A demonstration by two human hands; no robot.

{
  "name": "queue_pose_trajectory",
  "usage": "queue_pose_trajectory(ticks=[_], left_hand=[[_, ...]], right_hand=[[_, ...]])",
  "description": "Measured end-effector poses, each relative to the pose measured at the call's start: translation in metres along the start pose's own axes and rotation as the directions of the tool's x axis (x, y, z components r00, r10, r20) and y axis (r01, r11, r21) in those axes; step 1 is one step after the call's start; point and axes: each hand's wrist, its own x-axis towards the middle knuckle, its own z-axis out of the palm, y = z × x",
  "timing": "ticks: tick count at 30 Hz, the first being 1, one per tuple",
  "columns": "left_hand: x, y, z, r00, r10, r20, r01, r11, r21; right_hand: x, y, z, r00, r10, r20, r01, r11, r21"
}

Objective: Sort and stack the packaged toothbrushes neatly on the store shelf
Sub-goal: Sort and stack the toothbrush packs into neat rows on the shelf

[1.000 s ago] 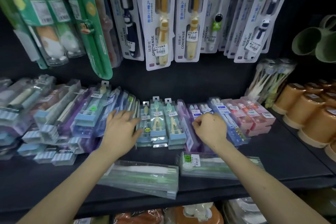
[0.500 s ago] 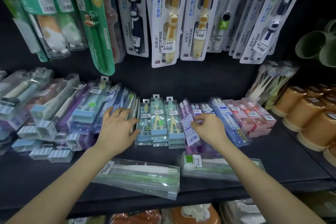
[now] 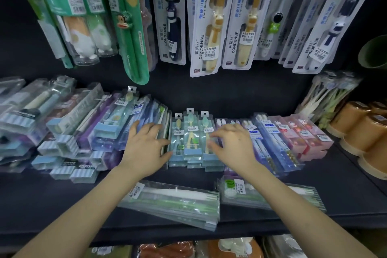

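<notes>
Light-blue packs of toothbrushes (image 3: 189, 142) lie in three short stacks at the middle of the dark shelf (image 3: 345, 192). My left hand (image 3: 146, 148) rests flat against their left side, fingers spread over the tilted purple and blue packs (image 3: 109, 132). My right hand (image 3: 234, 146) hovers over the right blue stack with fingers spread and slightly bent, touching its top; it holds nothing. Two flat stacks of clear green-and-white packs (image 3: 180, 203) (image 3: 270, 195) lie crosswise near the shelf's front edge, under my forearms.
Blue packs (image 3: 272, 142) and pink packs (image 3: 303, 138) lie right of my right hand. Kids' toothbrush cards (image 3: 209, 27) hang above. Brown cups (image 3: 360, 130) stand at far right, beside a clear bag of brushes (image 3: 326, 98). A messy heap of packs (image 3: 31, 119) fills the left.
My right hand has let go of the purple pack it was lifting and moved left onto the light-blue stacks. My left hand stayed against their left side.
</notes>
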Motion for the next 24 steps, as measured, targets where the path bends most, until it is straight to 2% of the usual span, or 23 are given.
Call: queue_pose_trajectory(ticks=[2,5,7,11,19,24], left_hand=[[0.000,-0.001,0.001,1.000,-0.003,-0.004,0.003,1.000,-0.009],[-0.001,-0.002,0.001,1.000,-0.001,-0.001,0.001,1.000,-0.011],[-0.001,-0.003,0.001,1.000,0.007,-0.007,-0.007,1.000,-0.010],[-0.001,-0.004,-0.001,1.000,0.009,0.005,-0.009,1.000,0.019],[0.001,-0.008,-0.002,0.999,0.013,0.035,-0.015,0.999,0.050],[0.000,-0.010,-0.004,0.999,0.024,0.045,-0.026,0.998,0.052]], right_hand=[[0.003,-0.020,0.011,0.986,-0.143,0.083,0.139,0.989,0.057],[0.008,-0.037,0.030,0.935,-0.266,0.233,0.282,0.959,-0.039],[0.009,-0.036,0.036,0.932,-0.254,0.257,0.288,0.952,-0.105],[0.008,-0.028,0.036,0.944,-0.262,0.199,0.292,0.947,-0.137],[0.016,-0.049,0.040,0.891,-0.323,0.318,0.401,0.889,-0.221],[0.011,-0.049,0.039,0.866,-0.358,0.350,0.431,0.888,-0.159]])
